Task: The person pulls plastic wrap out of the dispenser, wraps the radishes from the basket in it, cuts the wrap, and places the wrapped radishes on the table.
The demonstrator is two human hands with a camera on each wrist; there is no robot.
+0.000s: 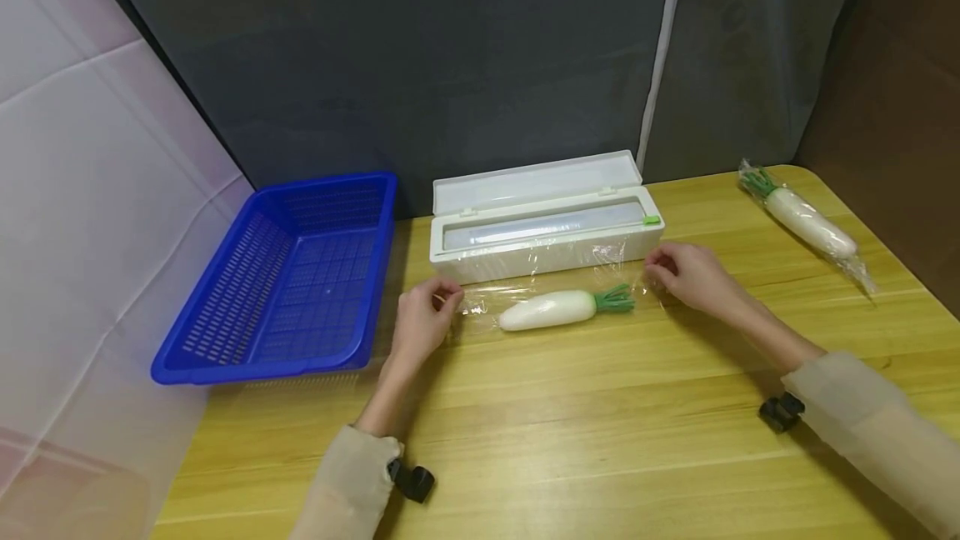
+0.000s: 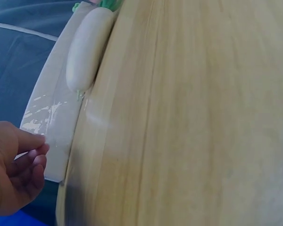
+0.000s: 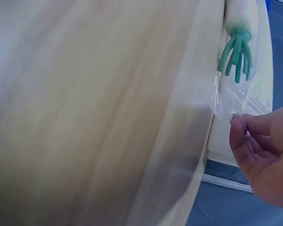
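Observation:
A white radish [image 1: 551, 310] with green stem ends lies on the wooden table, its stems pointing right. Clear plastic wrap [image 1: 480, 300] stretches around it, between the two hands and up to the front of the white wrap box [image 1: 540, 257]. My left hand [image 1: 422, 319] pinches the wrap's left edge between thumb and fingertips, left of the radish tip. On the other side, my right hand [image 1: 693, 275] pinches the right edge, just beyond the stems. The right wrist view shows the film [image 3: 233, 101] gathered at the right thumb and fingertip.
The wrap box has its lid [image 1: 536, 182] raised, with a roll [image 1: 551, 223] inside and a green slider [image 1: 651, 220] at its right end. A blue plastic basket [image 1: 322, 273] stands at the left. Another radish [image 1: 810, 222], wrapped in film, lies at the far right of the table [image 1: 570, 440].

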